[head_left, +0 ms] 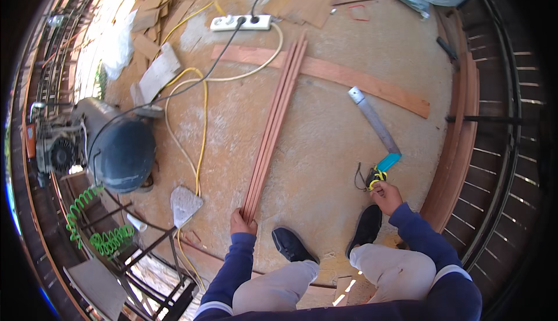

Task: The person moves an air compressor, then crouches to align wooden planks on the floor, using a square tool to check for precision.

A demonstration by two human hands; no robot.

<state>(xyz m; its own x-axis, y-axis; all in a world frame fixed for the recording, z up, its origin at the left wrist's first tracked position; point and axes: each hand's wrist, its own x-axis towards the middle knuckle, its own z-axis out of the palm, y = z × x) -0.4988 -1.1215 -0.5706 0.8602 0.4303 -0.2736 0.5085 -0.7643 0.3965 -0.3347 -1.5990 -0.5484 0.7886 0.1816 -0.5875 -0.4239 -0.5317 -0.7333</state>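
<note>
My left hand (243, 224) is closed round the near end of several thin reddish wooden strips (272, 129). They lie side by side, running away from me, with their far ends over a flat board (363, 81) that lies crosswise. On the right, my right hand (386, 196) is closed on a yellow-and-black tape measure (376, 177) with a dark wrist strap. Just beyond it lies a metal try square (375, 120) with a blue handle (388, 162).
A white power strip (240, 23) with cables lies far off. On the left stand a dark air compressor (123, 151) and a coiled green hose (110, 239). Long boards (459, 146) line the right railing. A stone-like block (186, 206) sits near the yellow cord (204, 129).
</note>
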